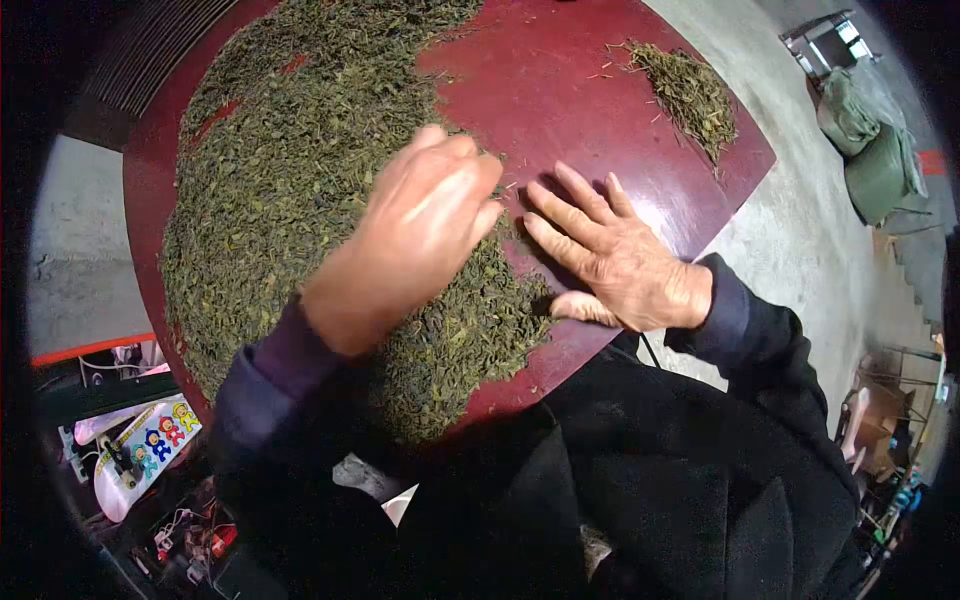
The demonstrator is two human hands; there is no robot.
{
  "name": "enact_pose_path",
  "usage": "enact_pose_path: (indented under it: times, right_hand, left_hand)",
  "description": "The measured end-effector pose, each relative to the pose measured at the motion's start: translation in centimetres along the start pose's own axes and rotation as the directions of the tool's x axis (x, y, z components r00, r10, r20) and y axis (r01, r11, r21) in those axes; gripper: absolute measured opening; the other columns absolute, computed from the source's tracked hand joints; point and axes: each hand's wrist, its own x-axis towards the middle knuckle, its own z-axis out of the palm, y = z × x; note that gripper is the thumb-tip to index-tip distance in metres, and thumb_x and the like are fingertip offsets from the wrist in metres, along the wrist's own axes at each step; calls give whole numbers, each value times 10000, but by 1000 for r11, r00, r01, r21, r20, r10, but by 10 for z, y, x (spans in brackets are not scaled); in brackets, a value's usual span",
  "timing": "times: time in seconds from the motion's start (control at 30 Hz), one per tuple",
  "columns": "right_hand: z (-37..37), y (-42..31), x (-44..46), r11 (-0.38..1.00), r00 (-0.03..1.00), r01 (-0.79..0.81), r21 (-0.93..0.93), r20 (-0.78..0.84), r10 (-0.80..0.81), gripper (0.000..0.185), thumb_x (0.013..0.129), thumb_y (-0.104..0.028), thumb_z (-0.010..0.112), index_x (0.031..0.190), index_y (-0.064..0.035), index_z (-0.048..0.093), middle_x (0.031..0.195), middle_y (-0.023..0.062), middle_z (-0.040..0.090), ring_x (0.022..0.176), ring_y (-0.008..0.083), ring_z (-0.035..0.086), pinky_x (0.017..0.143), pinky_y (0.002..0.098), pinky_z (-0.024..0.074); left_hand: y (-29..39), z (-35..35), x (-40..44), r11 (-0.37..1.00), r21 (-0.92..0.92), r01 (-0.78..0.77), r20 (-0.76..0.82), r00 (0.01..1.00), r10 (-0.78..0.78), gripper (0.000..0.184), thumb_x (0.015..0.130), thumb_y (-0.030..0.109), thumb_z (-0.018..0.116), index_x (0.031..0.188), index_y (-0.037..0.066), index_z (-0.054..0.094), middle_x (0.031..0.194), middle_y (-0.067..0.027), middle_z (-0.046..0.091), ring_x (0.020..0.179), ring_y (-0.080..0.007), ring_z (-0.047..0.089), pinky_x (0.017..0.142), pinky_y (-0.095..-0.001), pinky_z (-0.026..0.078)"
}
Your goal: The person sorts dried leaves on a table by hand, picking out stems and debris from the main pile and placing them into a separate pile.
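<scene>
Dried tea leaves (290,190) cover the left part of a dark red tabletop (560,80) in a broad, thin heap. Over the right side of this heap my left hand (425,205) is closed, its fingers curled inward; whatever they may hold is hidden. My right hand (620,255) lies open on the bare red surface just right of the leaves, palm down with fingers spread. Near the table's right corner sits a smaller pile of yellowish stalks and leaves (690,95), apart from both hands.
Green sacks (870,170) stand on the concrete floor at the right, near a metal-framed object (830,45). A skateboard (145,455) with colourful figures lies among clutter at lower left. More items crowd the lower right edge.
</scene>
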Motion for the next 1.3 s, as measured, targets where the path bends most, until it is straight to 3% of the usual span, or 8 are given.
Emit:
enact_pose_path:
  times: [0.07, 0.23, 0.37, 0.57, 1.07, 1.2, 1.27, 1.3]
  right_hand:
    - [-1, -5, -4, 999, 1000, -1, 49, 1, 1, 782, 926, -599, 476, 1472, -48, 380, 1569, 205, 286, 1462, 426, 212, 1062, 697, 258]
    - [0, -8, -12, 979, 980, -199, -37, 7, 199, 801, 914, -598, 483, 1470, -32, 375, 1565, 210, 291, 1469, 414, 205, 1079, 697, 226]
    - [11, -29, -12, 985, 997, -77, 156, 5, 78, 792, 911, -587, 484, 1459, -23, 384, 1562, 201, 302, 1469, 399, 218, 1090, 697, 202]
    - [11, -30, -16, 975, 999, -31, 220, -31, 39, 742, 922, -571, 474, 1421, -24, 433, 1539, 195, 343, 1461, 392, 244, 1096, 693, 194]
    - [15, -32, -15, 983, 993, -53, 178, -97, 71, 645, 922, -515, 520, 1333, -18, 518, 1482, 193, 412, 1448, 396, 269, 1096, 684, 214]
    - [16, -32, -15, 983, 993, -56, 172, -93, 73, 639, 916, -506, 534, 1329, -18, 518, 1480, 193, 413, 1445, 399, 273, 1091, 678, 233]
    - [15, -32, -15, 983, 993, -56, 172, -95, 73, 639, 916, -505, 535, 1329, -18, 518, 1481, 193, 412, 1444, 400, 273, 1089, 678, 238]
    - [14, -32, -14, 984, 993, -57, 172, -96, 74, 639, 915, -505, 535, 1328, -18, 518, 1481, 193, 411, 1444, 401, 274, 1087, 678, 242]
  left_hand:
    - [-2, 11, 7, 999, -4, -43, -28, 999, 42, 205, 785, 100, 686, 963, 19, 624, 834, -116, 574, 810, -286, 521, 769, -388, 452]
    - [-3, 25, 17, 978, 188, 87, 175, 977, -120, 153, 782, 101, 685, 891, 19, 616, 849, -124, 584, 826, -299, 530, 779, -397, 464]
    - [-6, 32, 16, 981, 183, 63, 140, 986, -90, 49, 780, 79, 631, 800, 46, 601, 845, -129, 574, 790, -302, 554, 691, -412, 499]
    - [-6, 37, 18, 983, 168, 72, 162, 982, -99, 82, 786, 97, 654, 808, 34, 605, 772, -127, 569, 778, -310, 533, 754, -404, 474]
    - [-8, 42, 20, 976, 213, -50, 110, 994, 27, 79, 801, 78, 619, 768, 25, 571, 757, -127, 580, 728, -298, 532, 695, -389, 465]
    - [-23, 44, 18, 948, 250, -195, -3, 979, 202, 73, 801, 98, 617, 783, 51, 564, 758, -109, 560, 735, -253, 530, 730, -368, 485]
    - [-17, 29, 35, 987, 153, 44, 124, 990, -63, 116, 840, 103, 597, 774, 12, 567, 738, -116, 587, 677, -276, 514, 684, -378, 453]
    - [-18, 27, 44, 987, 153, 44, 126, 990, -64, 116, 840, 103, 597, 774, 12, 567, 738, -116, 587, 677, -276, 514, 684, -378, 453]
